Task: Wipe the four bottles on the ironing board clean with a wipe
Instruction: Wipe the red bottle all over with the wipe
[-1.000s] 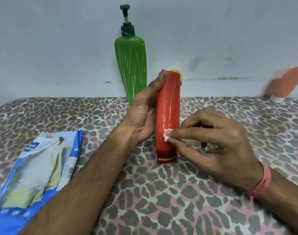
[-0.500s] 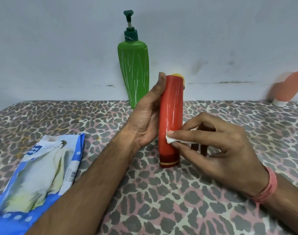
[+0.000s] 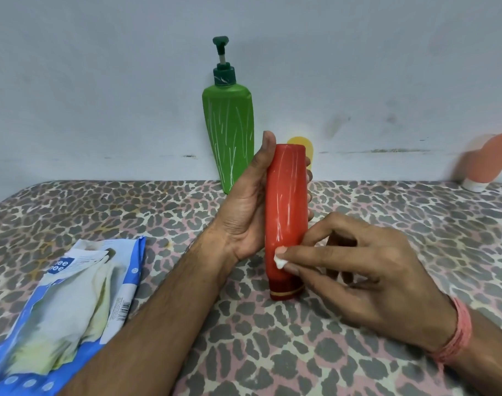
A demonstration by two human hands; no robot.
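A red bottle stands cap-down on the leopard-print ironing board at the centre. My left hand grips it from behind, thumb up along its left side. My right hand pinches a small white wipe and presses it against the bottle's lower front. A green pump bottle leans on the wall behind. A yellow bottle shows partly behind the red one. An orange tube leans at the far right.
A blue and white wipes pack lies open at the left on the board. The grey wall runs along the board's far edge. Bare patterned cover lies in front of the red bottle.
My right hand with the wipe has slid a little down the red bottle's front. My left hand still holds the bottle upright.
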